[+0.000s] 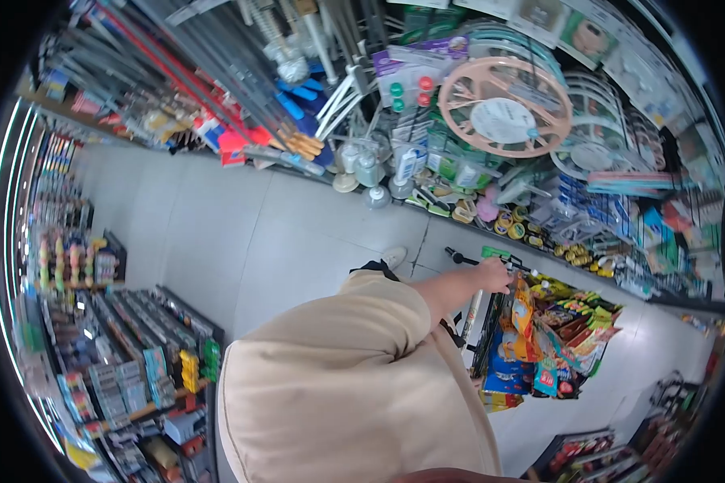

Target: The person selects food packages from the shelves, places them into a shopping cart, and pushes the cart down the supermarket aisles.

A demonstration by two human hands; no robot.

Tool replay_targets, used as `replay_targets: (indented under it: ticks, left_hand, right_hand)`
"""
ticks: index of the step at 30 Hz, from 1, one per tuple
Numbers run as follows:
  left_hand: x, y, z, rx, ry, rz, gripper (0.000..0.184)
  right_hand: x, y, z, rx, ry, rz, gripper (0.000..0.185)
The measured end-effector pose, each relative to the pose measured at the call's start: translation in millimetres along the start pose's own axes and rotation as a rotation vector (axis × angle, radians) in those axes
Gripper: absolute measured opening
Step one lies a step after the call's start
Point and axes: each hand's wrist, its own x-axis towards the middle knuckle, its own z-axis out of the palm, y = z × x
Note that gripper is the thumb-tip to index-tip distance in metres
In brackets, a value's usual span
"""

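Note:
My left hand (pixel 495 275) reaches out from a beige sleeve (pixel 395 310), its fingers curled over the dark handle (pixel 459 257) of a shopping cart. A green piece (pixel 494 252) shows on the cart just beyond the hand. Many colourful snack bags (pixel 524 322) fill or hang from the cart, among them orange, blue and teal ones. At the lower cart edge, a small patch of skin shows beside the shirt; it may be my right hand (pixel 477 385), mostly hidden, and its fingers cannot be made out.
Shelves with mops (pixel 193 80), round plastic racks (pixel 507 105) and small goods run along the top. Another shelf unit (pixel 137 362) stands at the left, and more goods (pixel 580 455) are at the lower right. A white shoe (pixel 393 256) rests on the tiled floor (pixel 298 217).

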Motion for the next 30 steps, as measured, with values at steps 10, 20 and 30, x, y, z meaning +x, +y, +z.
replay_targets:
  ticks: [10, 20, 30]
  left_hand:
    - [6, -1, -16, 0.035, -0.132, 0.05, 0.048]
    - [-1, -1, -19, 0.034, -0.113, 0.046, 0.043]
    - [-7, -7, -12, 0.022, -0.116, 0.044, 0.042]
  right_hand:
    - [-23, -35, -26, 0.035, -0.007, 0.175, 0.053]
    - [-27, -32, -25, 0.006, -0.004, 0.189, 0.052]
    - [-33, -31, -25, 0.008, -0.009, 0.185, 0.052]
